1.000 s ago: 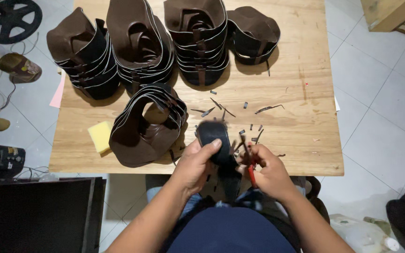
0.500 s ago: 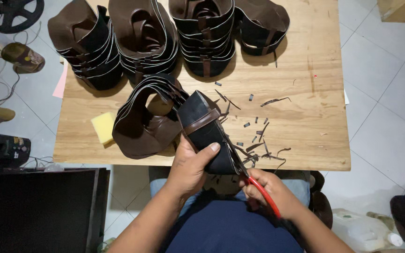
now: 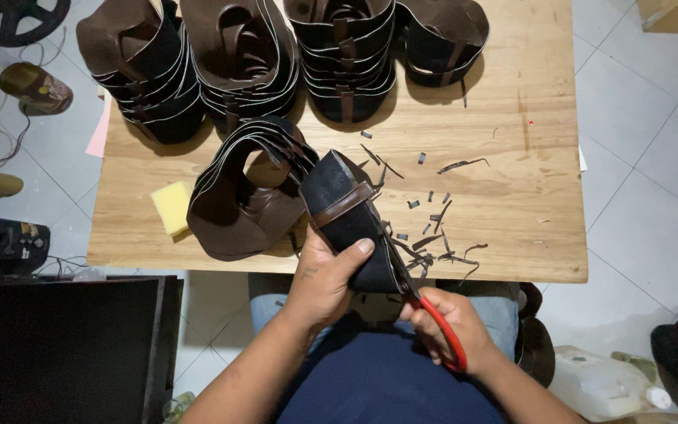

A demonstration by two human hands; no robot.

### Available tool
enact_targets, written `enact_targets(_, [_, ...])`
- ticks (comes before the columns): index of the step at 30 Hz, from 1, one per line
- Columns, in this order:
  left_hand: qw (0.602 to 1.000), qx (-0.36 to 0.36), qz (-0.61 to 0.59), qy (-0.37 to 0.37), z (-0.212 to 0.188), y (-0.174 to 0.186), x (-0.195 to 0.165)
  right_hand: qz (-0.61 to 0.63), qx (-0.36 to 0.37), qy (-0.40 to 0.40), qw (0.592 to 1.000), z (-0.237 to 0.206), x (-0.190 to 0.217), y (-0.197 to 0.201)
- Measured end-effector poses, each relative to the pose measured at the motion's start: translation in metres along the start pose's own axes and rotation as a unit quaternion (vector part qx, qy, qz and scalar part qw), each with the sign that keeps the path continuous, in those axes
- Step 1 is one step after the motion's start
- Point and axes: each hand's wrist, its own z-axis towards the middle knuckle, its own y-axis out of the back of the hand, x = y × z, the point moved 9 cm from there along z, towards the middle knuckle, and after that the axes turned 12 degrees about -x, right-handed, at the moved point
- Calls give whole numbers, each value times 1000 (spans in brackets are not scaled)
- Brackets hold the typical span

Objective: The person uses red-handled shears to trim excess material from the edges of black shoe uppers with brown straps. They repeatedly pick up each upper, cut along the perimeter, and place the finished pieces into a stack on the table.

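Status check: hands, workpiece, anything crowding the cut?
Left hand grips dark leather piece. Right hand holds red-handled scissors at its right edge. Leather offcuts litter table; stacked leather pieces sit just left.

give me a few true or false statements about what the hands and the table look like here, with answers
1. The left hand holds a dark leather piece with a brown strap across it. True.
2. The right hand holds blue-handled scissors. False: the scissors have red handles.
3. A yellow sponge lies on the wooden table, left of the nearest stack of leather pieces. True.
4. The table near the hands is free of scraps. False: thin leather trimmings lie scattered there.
5. All the leather pieces lie flat in one pile. False: several stacks stand along the far edge.
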Motion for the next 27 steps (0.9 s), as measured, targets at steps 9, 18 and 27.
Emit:
enact_targets(9, [995, 25, 98, -6, -5, 1, 4, 12, -4, 10, 1000, -1, 6, -8])
enact_targets(18, [997, 25, -43, 60, -8, -1, 6, 17, 11, 8, 1000, 0, 1, -5])
enact_targets(27, [996, -11, -91, 21, 4, 8, 1, -15, 3, -28, 1000, 4, -4, 2])
